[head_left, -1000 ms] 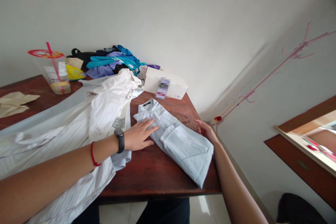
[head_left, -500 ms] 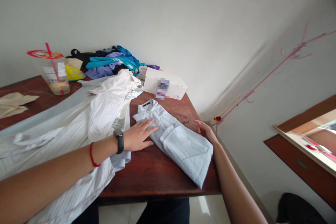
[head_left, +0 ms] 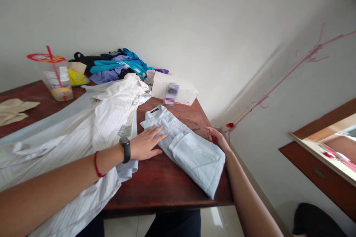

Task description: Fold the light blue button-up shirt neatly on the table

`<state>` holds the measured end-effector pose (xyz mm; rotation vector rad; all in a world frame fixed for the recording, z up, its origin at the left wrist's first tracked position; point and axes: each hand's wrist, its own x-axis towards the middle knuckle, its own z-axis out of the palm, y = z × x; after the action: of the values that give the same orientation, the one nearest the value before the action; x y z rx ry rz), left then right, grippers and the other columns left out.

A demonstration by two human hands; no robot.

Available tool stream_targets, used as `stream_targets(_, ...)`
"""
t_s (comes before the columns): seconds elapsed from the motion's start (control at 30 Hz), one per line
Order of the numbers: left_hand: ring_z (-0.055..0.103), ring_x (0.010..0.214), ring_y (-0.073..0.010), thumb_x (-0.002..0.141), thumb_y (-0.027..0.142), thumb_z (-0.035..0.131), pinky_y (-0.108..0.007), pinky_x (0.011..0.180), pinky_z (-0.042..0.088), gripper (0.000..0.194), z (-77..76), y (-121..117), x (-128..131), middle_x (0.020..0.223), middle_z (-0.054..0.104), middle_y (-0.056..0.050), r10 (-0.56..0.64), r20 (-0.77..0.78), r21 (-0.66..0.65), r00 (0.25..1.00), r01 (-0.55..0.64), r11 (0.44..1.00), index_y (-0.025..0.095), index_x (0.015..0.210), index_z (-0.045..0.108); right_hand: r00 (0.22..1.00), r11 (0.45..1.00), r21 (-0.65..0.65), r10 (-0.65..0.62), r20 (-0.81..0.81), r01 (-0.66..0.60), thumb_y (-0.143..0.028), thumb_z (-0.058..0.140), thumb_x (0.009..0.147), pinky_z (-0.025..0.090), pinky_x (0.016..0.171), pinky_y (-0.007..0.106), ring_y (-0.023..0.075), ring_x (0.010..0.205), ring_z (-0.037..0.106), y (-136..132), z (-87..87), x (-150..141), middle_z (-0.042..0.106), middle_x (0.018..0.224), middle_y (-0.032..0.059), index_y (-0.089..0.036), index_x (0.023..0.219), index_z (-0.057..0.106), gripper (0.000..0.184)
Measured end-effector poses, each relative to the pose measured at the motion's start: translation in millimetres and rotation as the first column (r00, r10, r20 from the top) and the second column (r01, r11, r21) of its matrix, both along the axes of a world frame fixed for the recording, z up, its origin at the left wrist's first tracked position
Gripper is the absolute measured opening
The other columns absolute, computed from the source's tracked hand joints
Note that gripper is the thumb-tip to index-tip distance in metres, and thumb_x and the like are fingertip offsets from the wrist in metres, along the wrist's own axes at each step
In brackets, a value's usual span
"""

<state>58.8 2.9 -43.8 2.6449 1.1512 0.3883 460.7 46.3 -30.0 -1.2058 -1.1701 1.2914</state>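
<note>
A folded light-blue collared shirt [head_left: 197,155] lies on the wooden table, its collar and dark label facing the wall. My left hand [head_left: 148,142] rests on the shirt's left edge near the collar, palm down with fingers spread; a black watch and a red cord are on that wrist. Along the shirt's right side is my right hand [head_left: 217,138], its index finger stretched out and the other fingers loosely bent, holding nothing that I can see. Part of that hand is hidden by the shirt's edge. Left of the shirt, a white striped shirt [head_left: 108,118] is spread out beneath my left forearm.
A white box [head_left: 183,89] stands behind the folded shirt. Heaped clothes [head_left: 122,66] lie against the wall. Farther left are a plastic cup [head_left: 57,81] with a red straw and a beige cloth [head_left: 13,110]. The table's front edge [head_left: 167,207] is close to me; a pink rack [head_left: 278,85] stands right.
</note>
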Motion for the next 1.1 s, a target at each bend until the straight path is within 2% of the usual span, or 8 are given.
stream_targets(0.3, 0.016, 0.154, -0.0408, 0.096, 0.047, 0.06, -0.056, 0.122, 0.024, 0.07, 8.1, -2.7, 1.6, 0.169, 0.017, -0.015, 0.005, -0.043, -0.036, 0.999, -0.007, 0.999, 0.024, 0.158, 0.036, 1.0, 1.0, 0.002, 0.011, -0.011, -0.011, -0.048, 0.078, 0.076, 0.027, 0.045, 0.026, 0.011, 0.048, 0.039, 1.2, -0.7, 0.6, 0.047, 0.055, -0.0058, -0.022, 0.108, 0.073, 0.042)
stream_targets(0.67, 0.016, 0.154, -0.0411, 0.096, 0.046, 0.06, -0.056, 0.123, 0.024, 0.071, 8.1, -2.6, 1.7, 0.169, 0.017, -0.015, 0.005, -0.046, -0.031, 0.999, -0.006, 0.999, 0.024, 0.158, 0.036, 0.999, 1.0, 0.004, 0.025, -0.038, -0.025, -0.046, 0.078, 0.078, 0.032, 0.046, 0.025, 0.0106, 0.05, 0.041, 0.1, -2.0, 1.5, 0.047, 0.056, -0.0058, -0.02, 0.112, 0.073, 0.043)
stream_targets(1.1, 0.018, 0.154, -0.041, 0.096, 0.047, 0.06, -0.057, 0.122, 0.026, 0.069, 4.5, -1.6, 1.0, 0.169, 0.019, -0.014, -0.002, -0.023, 0.0, 1.0, 0.002, 1.0, 0.025, 0.158, 0.038, 0.998, 0.999, -0.016, 0.039, -0.057, -0.04, -0.044, 0.076, 0.081, 0.031, 0.047, 0.024, 0.0104, 0.05, 0.04, 1.2, -4.6, 4.8, 0.045, 0.057, -0.0062, -0.021, 0.116, 0.071, 0.042)
